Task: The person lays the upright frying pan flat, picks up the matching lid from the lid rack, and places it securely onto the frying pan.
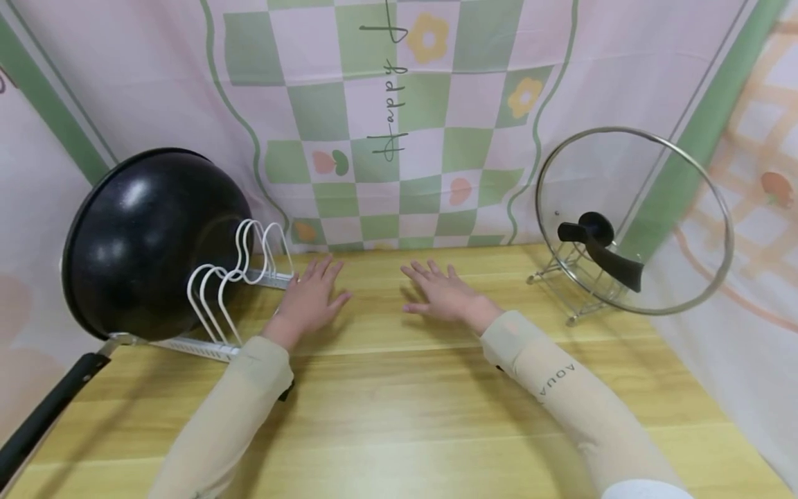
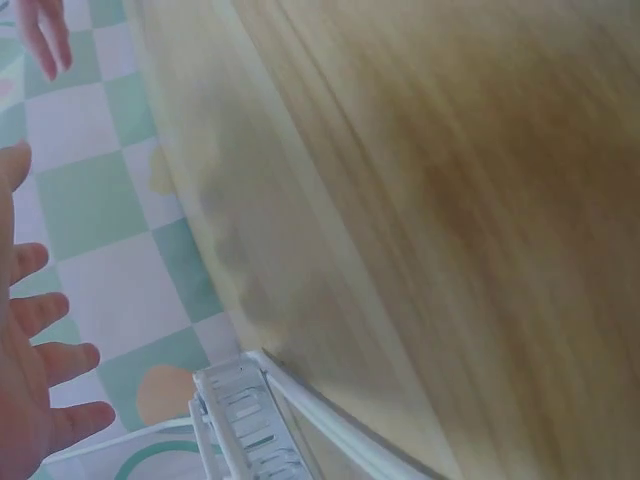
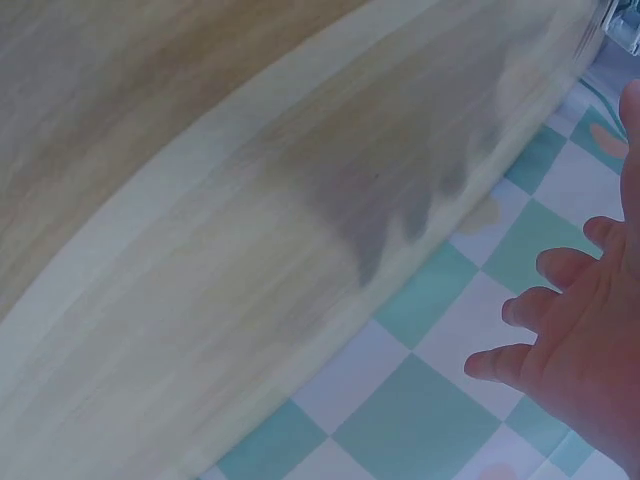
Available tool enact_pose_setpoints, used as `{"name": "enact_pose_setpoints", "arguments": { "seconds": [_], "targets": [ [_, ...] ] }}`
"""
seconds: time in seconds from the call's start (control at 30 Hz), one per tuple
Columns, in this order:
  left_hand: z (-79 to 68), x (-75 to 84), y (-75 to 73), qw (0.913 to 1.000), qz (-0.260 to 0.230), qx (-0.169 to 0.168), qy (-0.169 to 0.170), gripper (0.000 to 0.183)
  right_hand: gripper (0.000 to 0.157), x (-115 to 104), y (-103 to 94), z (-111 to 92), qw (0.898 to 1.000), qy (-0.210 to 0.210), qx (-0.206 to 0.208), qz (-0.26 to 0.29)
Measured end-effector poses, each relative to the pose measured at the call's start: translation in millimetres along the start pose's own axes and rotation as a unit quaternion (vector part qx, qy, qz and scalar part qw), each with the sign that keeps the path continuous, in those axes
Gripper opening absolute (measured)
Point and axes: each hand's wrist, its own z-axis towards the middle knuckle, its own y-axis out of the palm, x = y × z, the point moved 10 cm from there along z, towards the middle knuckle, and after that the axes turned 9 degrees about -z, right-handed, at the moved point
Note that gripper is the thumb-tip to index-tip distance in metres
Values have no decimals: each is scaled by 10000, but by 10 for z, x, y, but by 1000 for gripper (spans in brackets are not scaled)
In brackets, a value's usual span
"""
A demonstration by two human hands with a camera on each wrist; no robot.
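Observation:
Both hands reach forward over the wooden table with fingers spread, holding nothing. My left hand (image 1: 308,301) is just right of a white rack (image 1: 218,277) made of curved wire loops on slotted rails. A black wok (image 1: 156,235) leans in that rack, tilted on its side with its rounded underside facing me. In the left wrist view, the left hand (image 2: 40,340) appears at the left edge, apart from the end of the rack (image 2: 250,425). My right hand (image 1: 445,294) is nearest the table's middle. Its spread fingers also show in the right wrist view (image 3: 580,330).
At the right, a glass lid (image 1: 661,180) with a black knob and handle (image 1: 614,267) stands tilted in a small metal wire stand (image 1: 570,291). The wok's long handle (image 1: 52,409) juts toward the near left. A checkered curtain (image 1: 424,159) hangs behind the wooden table (image 1: 399,416).

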Motion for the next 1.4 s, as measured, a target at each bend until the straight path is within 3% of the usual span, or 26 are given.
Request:
{"name": "enact_pose_setpoints", "arguments": {
  "seconds": [0.5,0.8,1.03,1.4],
  "targets": [
    [-98,8,-209,9993,-228,304,-42,72,87,-172,-42,1,9994,-249,104,218],
    [-156,105,-346,9975,-301,635,86,69,85,-300,-43,1,9991,-402,87,107],
    [-196,230,-545,9950,-385,892,223,68,81,-453,-62,40,9976,-633,196,211],
    [-225,368,-783,9951,-219,866,421,64,78,-726,13,94,9956,-851,205,322]
  ]
}}
